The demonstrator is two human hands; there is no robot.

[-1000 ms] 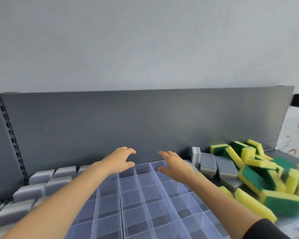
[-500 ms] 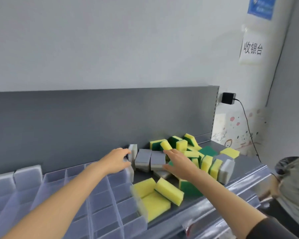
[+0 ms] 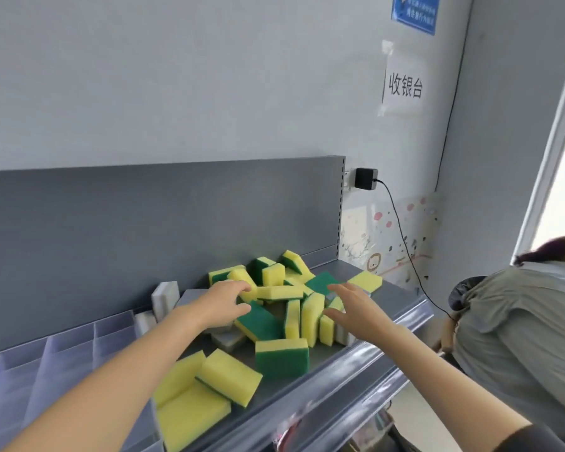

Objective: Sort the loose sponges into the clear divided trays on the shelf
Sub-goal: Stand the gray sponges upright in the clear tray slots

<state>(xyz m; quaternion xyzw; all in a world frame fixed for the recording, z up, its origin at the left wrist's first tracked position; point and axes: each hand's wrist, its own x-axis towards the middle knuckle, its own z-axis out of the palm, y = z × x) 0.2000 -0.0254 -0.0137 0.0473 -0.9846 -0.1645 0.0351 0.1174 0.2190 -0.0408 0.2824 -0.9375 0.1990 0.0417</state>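
My left hand (image 3: 225, 301) and right hand (image 3: 353, 309) hang spread, holding nothing, over the sponges (image 3: 281, 291) near the shelf (image 3: 395, 296) lip.

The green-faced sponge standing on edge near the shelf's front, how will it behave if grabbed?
The green-faced sponge looks like foam, so probably light and squashy. Standing on edge, it may tip if nudged. Rough green face: likely grippy.
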